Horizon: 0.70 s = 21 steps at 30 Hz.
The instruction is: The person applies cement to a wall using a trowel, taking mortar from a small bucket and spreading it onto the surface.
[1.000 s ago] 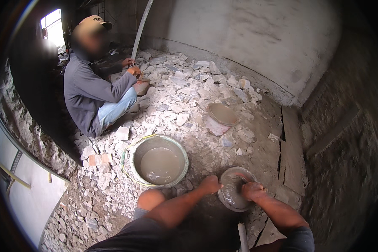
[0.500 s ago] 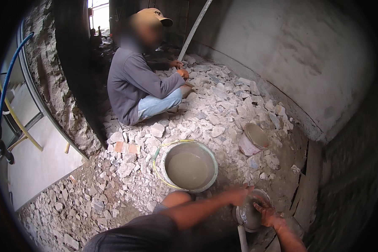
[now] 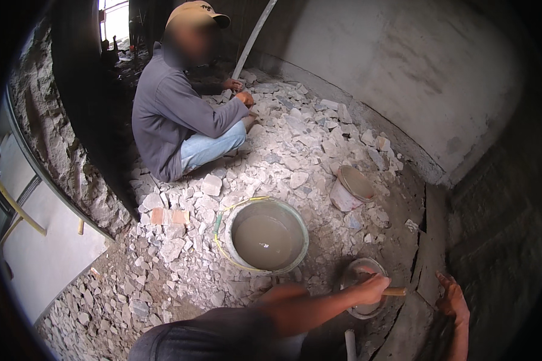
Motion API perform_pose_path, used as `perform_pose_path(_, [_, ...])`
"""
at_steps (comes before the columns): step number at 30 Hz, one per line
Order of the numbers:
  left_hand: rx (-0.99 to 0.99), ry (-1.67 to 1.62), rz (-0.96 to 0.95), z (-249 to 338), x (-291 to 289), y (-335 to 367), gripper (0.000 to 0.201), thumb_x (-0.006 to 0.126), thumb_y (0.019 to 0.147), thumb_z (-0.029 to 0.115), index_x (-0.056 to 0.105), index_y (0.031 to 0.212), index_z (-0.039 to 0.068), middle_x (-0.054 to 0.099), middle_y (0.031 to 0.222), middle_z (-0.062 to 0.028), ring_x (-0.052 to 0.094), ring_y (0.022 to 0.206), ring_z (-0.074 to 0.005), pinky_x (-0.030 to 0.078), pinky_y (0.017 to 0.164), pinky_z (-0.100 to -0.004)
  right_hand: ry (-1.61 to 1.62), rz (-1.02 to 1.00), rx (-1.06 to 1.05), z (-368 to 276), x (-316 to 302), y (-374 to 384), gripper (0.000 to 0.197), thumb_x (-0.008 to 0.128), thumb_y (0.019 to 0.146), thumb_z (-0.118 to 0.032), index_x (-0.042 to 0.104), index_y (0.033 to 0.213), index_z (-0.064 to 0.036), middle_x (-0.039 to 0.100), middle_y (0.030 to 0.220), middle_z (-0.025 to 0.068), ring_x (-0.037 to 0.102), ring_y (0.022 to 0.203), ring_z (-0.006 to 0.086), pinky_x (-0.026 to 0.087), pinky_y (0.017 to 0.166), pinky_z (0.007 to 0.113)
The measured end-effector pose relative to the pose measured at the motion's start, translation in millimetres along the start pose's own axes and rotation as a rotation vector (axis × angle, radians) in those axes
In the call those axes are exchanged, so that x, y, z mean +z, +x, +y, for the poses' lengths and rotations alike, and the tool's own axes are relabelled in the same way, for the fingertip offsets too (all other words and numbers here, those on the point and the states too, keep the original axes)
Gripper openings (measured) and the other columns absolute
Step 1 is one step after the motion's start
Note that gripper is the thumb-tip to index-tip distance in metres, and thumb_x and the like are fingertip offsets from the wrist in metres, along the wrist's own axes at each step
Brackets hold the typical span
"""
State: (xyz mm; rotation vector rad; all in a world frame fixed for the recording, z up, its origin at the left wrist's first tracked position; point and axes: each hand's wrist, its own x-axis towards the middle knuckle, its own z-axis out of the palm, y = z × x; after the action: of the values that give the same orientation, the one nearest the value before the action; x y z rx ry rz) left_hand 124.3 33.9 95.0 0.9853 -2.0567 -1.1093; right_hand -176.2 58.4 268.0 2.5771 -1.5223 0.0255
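Observation:
My left hand (image 3: 370, 290) is closed round a tool with a wooden handle (image 3: 395, 291). The handle's end sticks out to the right of my fist, and the working end is hidden. Below that hand sits a small round grey container (image 3: 361, 311), smeared with mortar. My right hand (image 3: 453, 298) is apart from it, further right, with fingers spread beside the grey wall base; whether it touches the surface I cannot tell. Ahead of my left arm stands a large bucket (image 3: 305, 237) with a yellow rim cord, holding grey-brown liquid mix (image 3: 262, 237).
Stone rubble (image 3: 295, 144) covers the floor. A co-worker (image 3: 180, 114) sits on it at the far left, hands low near a slanted pole (image 3: 253, 41). A smaller tilted bucket (image 3: 343, 197) stands right of the large one. A pale pipe (image 3: 350, 345) rises near my right arm. A plastered wall (image 3: 415, 72) bounds the right.
Both hands were at the small container. My left hand now grips the wooden-handled tool over it, while my right hand has moved off to the right. The view has shifted slightly.

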Motion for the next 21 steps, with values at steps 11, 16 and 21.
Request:
perform_pose_path(11, [0.049,-0.185,-0.281,52.6,-101.7,-10.8,0.081,0.08,0.08,0.016,0.043,0.151,-0.003,0.06,0.136,-0.027,0.063,0.122,-0.0365,0.051,0.101,-0.0432,0.655,0.232,0.691,-67.8,-188.8,-121.8,0.058,0.075,0.097,-0.025,0.055,0.146,-0.0006,0.073,0.122,0.018,0.07,0.112,0.031,0.054,0.101,0.047])
perform_pose_path(16, [0.032,-0.604,-0.211,-3.6,-187.3,-94.4,0.066,0.074,0.098,0.026,0.044,0.152,0.002,0.06,0.136,-0.0159,0.055,0.13,-0.0201,0.049,0.107,-0.0364,1.078,0.264,0.767,-84.5,-84.4,-178.2,0.055,0.072,0.099,-0.025,0.055,0.144,-0.0002,0.074,0.118,0.0174,0.071,0.109,0.0321,0.055,0.099,0.048])
perform_pose_path(21, [-0.5,-0.444,0.275,-34.7,-237.8,-267.3,0.058,0.068,0.102,0.033,0.05,0.147,0.0,0.065,0.135,-0.0162,0.059,0.129,-0.0242,0.046,0.112,-0.0394,0.965,-0.103,0.769,-108.9,66.5,-199.8,0.052,0.071,0.099,-0.026,0.056,0.143,-0.0012,0.074,0.117,0.0176,0.071,0.108,0.0324,0.055,0.098,0.047])
